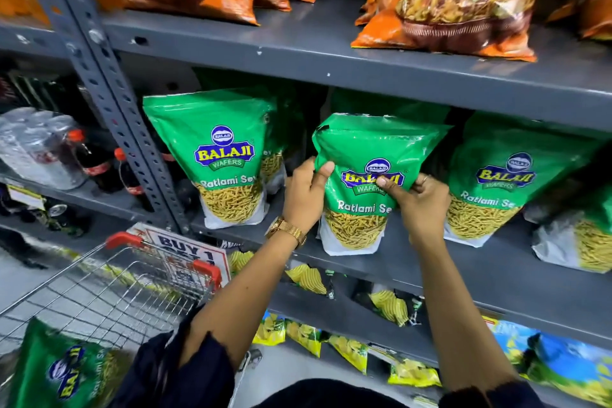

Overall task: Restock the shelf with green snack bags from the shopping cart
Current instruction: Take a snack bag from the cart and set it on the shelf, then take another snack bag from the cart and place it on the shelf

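A green snack bag (371, 146) stands upright on the grey middle shelf (463, 275), between two like bags. My left hand (306, 190), with a gold watch on its wrist, grips the bag's left edge. My right hand (419, 202) pinches its right side at the logo. Another green bag (218, 156) stands to the left and one (496, 182) to the right, with more behind them. At the lower left, the wire shopping cart (109, 288) holds a further green bag (63, 371).
Orange snack bags (457, 0) fill the shelf above. Yellow and blue bags (351, 351) lie on the lower shelves. A slotted grey upright (109, 93) divides this bay from soda bottles (99, 166) at the left. A "BUY 1" sign (185, 248) hangs near the cart's red handle.
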The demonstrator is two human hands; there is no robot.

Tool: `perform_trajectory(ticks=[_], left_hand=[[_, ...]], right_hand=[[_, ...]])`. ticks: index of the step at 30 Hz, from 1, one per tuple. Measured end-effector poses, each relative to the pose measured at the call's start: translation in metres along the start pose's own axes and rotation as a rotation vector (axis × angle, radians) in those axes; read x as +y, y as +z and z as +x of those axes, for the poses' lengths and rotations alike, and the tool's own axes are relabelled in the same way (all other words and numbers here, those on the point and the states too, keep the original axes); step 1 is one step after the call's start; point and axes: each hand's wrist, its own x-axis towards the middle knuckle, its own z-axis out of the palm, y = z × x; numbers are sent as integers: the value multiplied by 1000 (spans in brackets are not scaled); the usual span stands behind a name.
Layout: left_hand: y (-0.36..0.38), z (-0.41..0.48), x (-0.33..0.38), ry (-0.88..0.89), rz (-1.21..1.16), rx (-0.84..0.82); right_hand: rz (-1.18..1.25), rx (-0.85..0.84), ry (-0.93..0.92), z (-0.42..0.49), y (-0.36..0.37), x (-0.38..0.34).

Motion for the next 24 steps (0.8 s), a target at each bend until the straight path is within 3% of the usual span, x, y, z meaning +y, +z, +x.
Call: perform_trajectory(ticks=[4, 11, 16, 18, 24], left_hand=[[6, -8, 1, -10, 1, 14], [3, -18, -5, -104, -88, -71], [-10, -34, -11, -129, -119, -19], [-21, -42, -14, -111, -118, 40], [-74, -72, -23, -23, 9, 215]], right_hand=[[-84, -1, 50, 1, -4, 25], [91, 82, 53, -18, -2, 14], [-64, 397, -199, -51, 10, -3], [-112, 442, -306, -68, 18, -14], [-48, 42, -460, -114, 78, -17]])
